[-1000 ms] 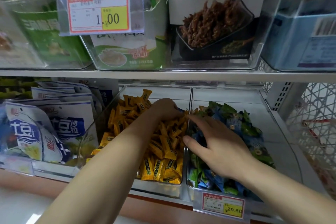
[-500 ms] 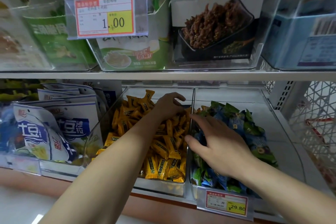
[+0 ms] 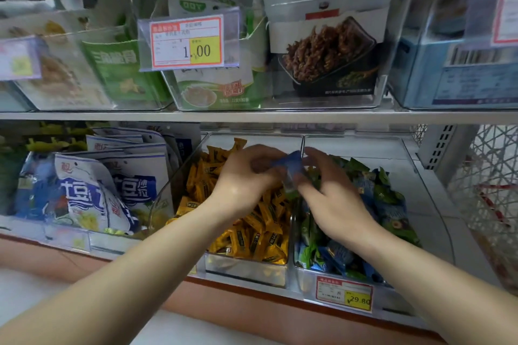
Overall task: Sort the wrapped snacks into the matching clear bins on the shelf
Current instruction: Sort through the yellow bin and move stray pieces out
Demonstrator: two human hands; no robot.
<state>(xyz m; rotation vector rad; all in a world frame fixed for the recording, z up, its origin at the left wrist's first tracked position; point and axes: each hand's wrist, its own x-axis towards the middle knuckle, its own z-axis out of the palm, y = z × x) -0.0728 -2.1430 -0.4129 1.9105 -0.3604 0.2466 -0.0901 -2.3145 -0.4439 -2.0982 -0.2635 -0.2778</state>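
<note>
Head view, transfer of a stray. The left hand is closed on a blue wrapped snack, its fingers curled round the wrapper's left end. Half a second ago this hand lay low among the yellow snacks; now it is raised, with that pile directly beneath the grip. The right hand was flat on the blue and green snacks and has risen to meet the wrapper's right end. Whether it pinches the wrapper or only touches it cannot be told, since motion blur hides the contact. The held snack hangs above the wall shared by the yellow bin and the right bin. Judgement: a misfiled piece has been lifted out, and its matching bin lies just right of the grip.
</note>
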